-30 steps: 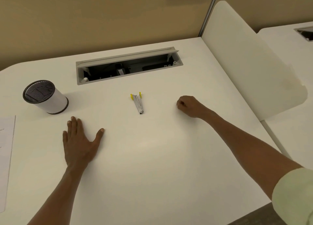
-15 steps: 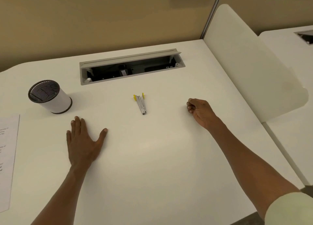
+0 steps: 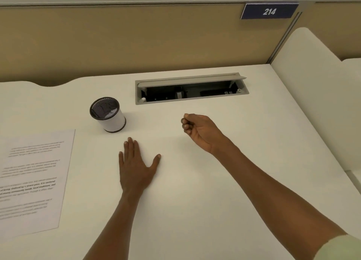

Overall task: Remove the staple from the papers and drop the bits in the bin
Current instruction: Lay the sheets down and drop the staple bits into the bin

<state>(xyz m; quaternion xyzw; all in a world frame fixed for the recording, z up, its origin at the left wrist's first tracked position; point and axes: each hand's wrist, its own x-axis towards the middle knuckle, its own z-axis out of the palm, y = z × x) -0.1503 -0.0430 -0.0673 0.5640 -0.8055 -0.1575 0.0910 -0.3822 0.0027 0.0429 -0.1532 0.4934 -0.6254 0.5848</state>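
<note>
Soft warm light; printed text perhaps blurred.

The left hand (image 3: 136, 168) lay flat, palm down, fingers straight and thumb spread. The right hand (image 3: 199, 130) hovered with fingers curled inward, forearm extended.

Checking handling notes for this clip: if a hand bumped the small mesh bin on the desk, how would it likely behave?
The bin looks like thin mesh, so probably light and easy to slide on the smooth desk. It stands upright, taller than wide, so a push near the rim might tip it; being round, it would then likely roll.
</note>
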